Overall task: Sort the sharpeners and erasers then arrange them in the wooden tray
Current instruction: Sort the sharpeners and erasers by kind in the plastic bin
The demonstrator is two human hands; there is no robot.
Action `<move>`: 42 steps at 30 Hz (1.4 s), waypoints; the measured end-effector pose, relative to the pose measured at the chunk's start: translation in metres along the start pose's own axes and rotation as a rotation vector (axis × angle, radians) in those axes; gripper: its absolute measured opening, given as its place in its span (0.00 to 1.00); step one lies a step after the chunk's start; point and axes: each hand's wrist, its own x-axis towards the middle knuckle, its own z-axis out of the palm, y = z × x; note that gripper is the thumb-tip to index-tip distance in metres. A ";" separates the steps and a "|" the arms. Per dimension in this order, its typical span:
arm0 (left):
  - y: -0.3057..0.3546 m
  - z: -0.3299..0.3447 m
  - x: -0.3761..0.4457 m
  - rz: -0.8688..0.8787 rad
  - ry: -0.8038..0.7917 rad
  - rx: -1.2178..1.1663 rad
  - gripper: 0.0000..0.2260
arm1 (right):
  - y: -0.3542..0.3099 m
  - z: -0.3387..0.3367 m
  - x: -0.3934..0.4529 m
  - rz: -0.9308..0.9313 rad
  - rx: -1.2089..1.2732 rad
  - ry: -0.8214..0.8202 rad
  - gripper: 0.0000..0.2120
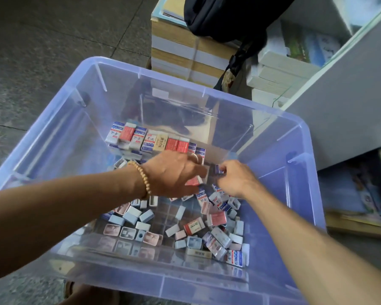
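Left hand (176,172): fingers pinch a red eraser (193,181) — bound for the sorted row (154,139).
Right hand (233,178): fingers pinch a small blue eraser (218,169).

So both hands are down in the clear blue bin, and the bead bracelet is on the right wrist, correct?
Not quite. The head view shows the bead bracelet on the left wrist, just behind the left hand. The rest holds: that hand and the right hand are both down in the clear blue bin.
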 end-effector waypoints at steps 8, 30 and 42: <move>0.000 0.053 0.005 0.123 -0.301 0.185 0.39 | 0.010 0.017 0.003 -0.106 -0.092 -0.170 0.40; -0.001 0.054 0.001 0.006 -0.462 -0.170 0.29 | 0.000 0.022 -0.005 -0.149 -0.105 -0.503 0.42; -0.001 0.051 -0.008 -0.100 -0.558 -0.155 0.19 | -0.010 0.033 -0.010 -0.203 -0.283 -0.614 0.28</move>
